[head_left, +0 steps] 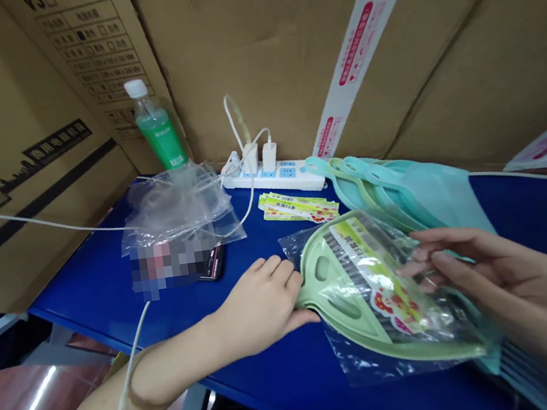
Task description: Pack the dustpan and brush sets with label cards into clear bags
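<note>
My left hand [266,300] is closed around the narrow handle end of a pale green plastic dustpan [356,335]. A clear plastic bag [355,362] covers much of the dustpan, and a yellow-green printed label card [378,272] lies on it, over dark bristle-like strips. At the bag's right side, my right hand [496,290] has its thumb and fingers closed on the clear film; the fingertips are slightly blurred. Behind it lies a row of overlapping light blue and green dustpans [433,191]. Bluish ribbed material [531,366] shows partly beneath my right wrist.
A stack of label cards [299,207] lies before a white power strip [274,176] with chargers and cables. At left are crumpled clear bags [177,204], a dark phone-like item [212,263] and a green bottle [160,132]. Cardboard boxes [253,46] wall the blue table [278,392].
</note>
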Demonstrator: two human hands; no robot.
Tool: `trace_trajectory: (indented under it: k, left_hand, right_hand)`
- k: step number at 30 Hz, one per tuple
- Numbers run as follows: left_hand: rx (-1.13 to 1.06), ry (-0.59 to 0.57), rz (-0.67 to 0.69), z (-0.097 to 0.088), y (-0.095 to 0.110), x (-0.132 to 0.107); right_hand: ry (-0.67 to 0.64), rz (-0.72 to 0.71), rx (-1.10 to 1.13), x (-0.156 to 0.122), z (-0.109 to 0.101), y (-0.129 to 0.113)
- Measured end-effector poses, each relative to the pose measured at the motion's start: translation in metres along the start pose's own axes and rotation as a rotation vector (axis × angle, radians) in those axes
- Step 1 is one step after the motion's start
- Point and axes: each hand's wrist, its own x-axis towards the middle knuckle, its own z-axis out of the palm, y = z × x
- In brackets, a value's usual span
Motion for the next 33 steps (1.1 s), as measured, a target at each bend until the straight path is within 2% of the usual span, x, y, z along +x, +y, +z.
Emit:
trace_trajectory:
  k: [3, 6, 9, 12, 16, 22, 24, 26, 28, 31, 33]
  left_hand:
    - [0.021, -0.040, -0.028, 0.001, -0.003, -0.001]
    - [0.027, -0.059, -0.049, -0.001, -0.007, -0.001]
    - [-0.003, -0.043, -0.045, -0.001, -0.010, -0.001]
    - [-0.044, 0.001, -0.027, 0.000, -0.010, -0.001]
    - [-0.100, 0.045, -0.036, -0.001, -0.014, -0.002]
    - [-0.081, 0.034, -0.051, -0.010, -0.021, -0.003]
    - [-0.070, 0.019, -0.032, -0.014, -0.022, -0.003]
    - [-0.079, -0.002, -0.024, -0.017, -0.023, -0.004]
    - [-0.106, -0.043, -0.031, -0.020, -0.024, -0.006]
    - [-0.138, -0.127, -0.046, -0.022, -0.027, -0.008]
    - [-0.147, -0.163, -0.049, -0.022, -0.028, -0.009]
  right_hand:
    - [-0.009, -0.092, -0.099, 0.002, -0.001, 0.005]
    - [0.005, -0.255, -0.394, 0.000, 0.003, 0.019]
    - [0.021, -0.393, -0.622, -0.004, 0.010, 0.036]
    - [0.071, -0.456, -0.704, -0.007, 0.013, 0.043]
    - [0.041, -0.307, -0.612, -0.005, 0.011, 0.031]
    - [0.001, -0.146, -0.115, 0.003, 0.006, 0.020]
    - [-0.029, -0.090, -0.025, 0.004, 0.003, 0.021]
    - [-0.014, -0.058, -0.017, 0.007, -0.002, 0.021]
    - [0.055, -0.069, -0.069, 0.009, -0.009, 0.020]
    - [0.219, -0.154, -0.206, 0.012, -0.022, 0.009]
    - [0.272, -0.222, -0.289, 0.016, -0.027, -0.006]
